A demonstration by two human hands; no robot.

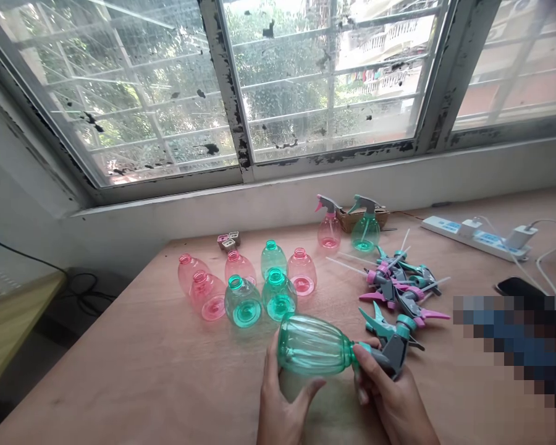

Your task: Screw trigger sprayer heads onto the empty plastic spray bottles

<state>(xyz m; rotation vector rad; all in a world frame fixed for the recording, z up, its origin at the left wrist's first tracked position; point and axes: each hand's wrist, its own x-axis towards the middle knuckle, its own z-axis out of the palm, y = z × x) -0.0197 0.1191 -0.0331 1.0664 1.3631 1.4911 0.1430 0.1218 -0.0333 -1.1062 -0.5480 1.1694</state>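
A clear green spray bottle (312,346) lies sideways in the air over the table's front, its base to the left. My left hand (285,395) holds it at the base end, thumb below and fingers behind. At the neck, my right hand (384,383) grips the grey and green spray head (391,355), thumb on the collar. Whether the thread is fully tight cannot be made out. Beyond the hands stand open bottles without heads: a green bottle (243,303), another green bottle (279,296) and several more, including a pink bottle (301,272).
Loose pink and green spray heads (398,284) with straws lie piled right of the bottles. At the back stand a pink spray bottle (328,225) and a green one (365,225) by a brown basket (347,219). A power strip (472,238) and phone (519,287) lie right.
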